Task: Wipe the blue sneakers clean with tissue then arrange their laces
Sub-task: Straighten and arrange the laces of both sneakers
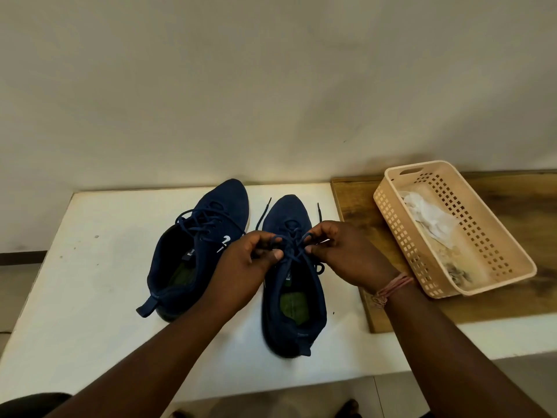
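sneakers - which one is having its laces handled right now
The right sneaker: left hand and right hand pinch its laces. The left sneaker lies untouched.

Both hands, left hand (253, 256) and right hand (346, 251), pinch the right sneaker's (294, 297) laces (294, 245).

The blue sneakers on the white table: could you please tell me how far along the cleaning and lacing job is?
Wiping looks finished: crumpled white tissue lies in the beige perforated plastic basket. The left navy mesh sneaker has its laces looped on top. In hand: left hand and right hand each pinch the dark laces of the right navy mesh sneaker. Left: finishing that bow.
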